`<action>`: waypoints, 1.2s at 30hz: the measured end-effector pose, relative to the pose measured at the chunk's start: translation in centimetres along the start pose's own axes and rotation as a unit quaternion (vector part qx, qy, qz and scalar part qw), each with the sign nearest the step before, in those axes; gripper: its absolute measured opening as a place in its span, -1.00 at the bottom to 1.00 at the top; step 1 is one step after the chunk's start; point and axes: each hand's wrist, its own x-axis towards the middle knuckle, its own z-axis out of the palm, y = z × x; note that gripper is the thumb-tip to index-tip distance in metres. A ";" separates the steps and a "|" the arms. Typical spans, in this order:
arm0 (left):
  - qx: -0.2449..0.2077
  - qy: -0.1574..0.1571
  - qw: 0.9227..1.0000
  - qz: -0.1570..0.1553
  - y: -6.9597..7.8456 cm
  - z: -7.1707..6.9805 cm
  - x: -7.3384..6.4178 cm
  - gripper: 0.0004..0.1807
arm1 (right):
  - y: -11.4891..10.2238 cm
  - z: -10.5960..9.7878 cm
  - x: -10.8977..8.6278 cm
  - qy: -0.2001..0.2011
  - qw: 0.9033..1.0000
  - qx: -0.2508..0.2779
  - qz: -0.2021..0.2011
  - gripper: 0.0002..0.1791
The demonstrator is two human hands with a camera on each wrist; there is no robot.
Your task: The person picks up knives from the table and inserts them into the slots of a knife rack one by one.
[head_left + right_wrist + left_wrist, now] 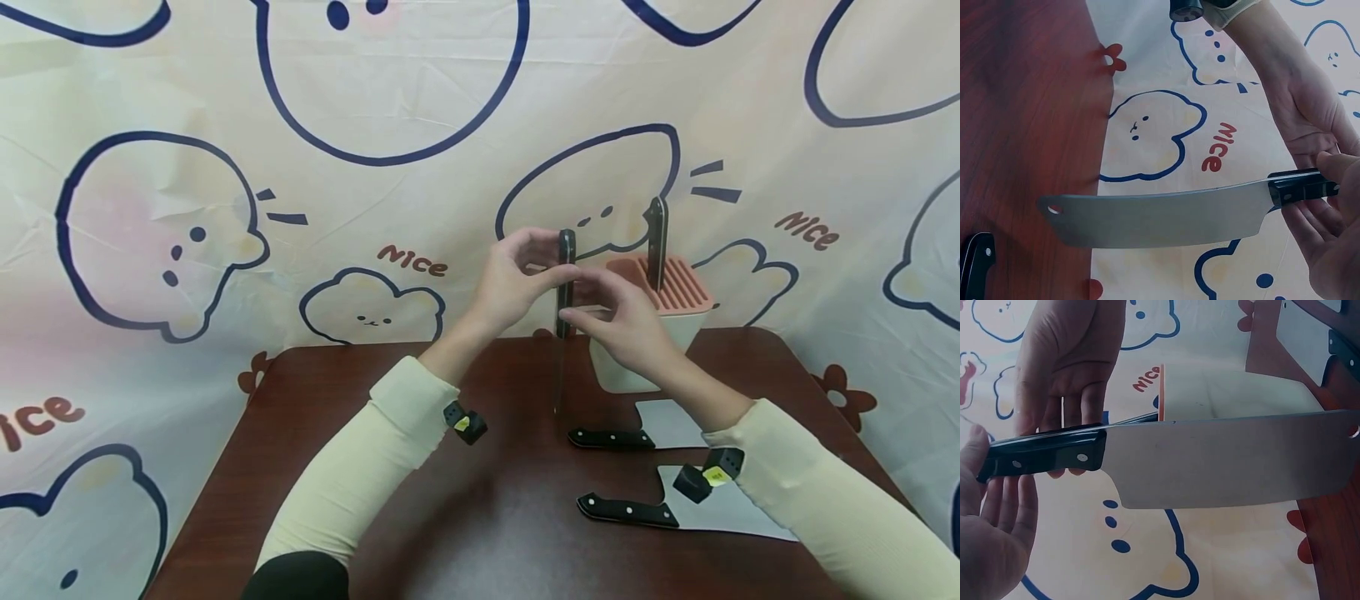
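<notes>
While both hands have the raised cleaver [564, 321] by its black handle, its broad blade hangs downward, left of the knife block [615, 367] and over the far part of the tabletop [390, 475]. The left hand [517, 275] pinches the handle near the butt; the right hand [622, 317] grips lower, close to where the blade starts. Neither grip is wide.

That right-hand hold looks the riskiest point: if the handle slid upward through it, those fingers could meet the heel of the blade. Should one hand let go before the other has firm hold, the blade's weight would probably swing it towards the block or against the far edge of the tabletop. The block's pink slotted top [692, 292] carries one upright knife [657, 242], whose handle could be knocked by a careless sideways move.

Nearer the right edge lie the farther cleaver [611, 438] and the nearer cleaver [630, 510], handles pointing left. The right sleeve [810, 492] crosses above their blades in the head view, so a low forearm might brush an edge or nudge one round. How much clearance it has, I cannot tell.
</notes>
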 end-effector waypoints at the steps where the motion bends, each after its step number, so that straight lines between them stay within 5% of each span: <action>1: 0.001 0.001 1.000 0.002 0.0 0.0 0.0 -0.55 | -0.1 0.0 0.0 0.003 1.000 -0.003 0.000 -0.44; 22: 0.004 -0.015 0.999 0.035 0.4 -0.6 -0.3 -0.64 | -1.0 -0.4 -0.2 0.006 1.000 -0.015 -0.014 -0.50; 36: 0.021 -0.026 0.999 0.006 -0.3 -3.0 -1.8 -0.67 | -2.1 -3.3 -1.7 0.013 0.998 -0.064 0.011 -0.49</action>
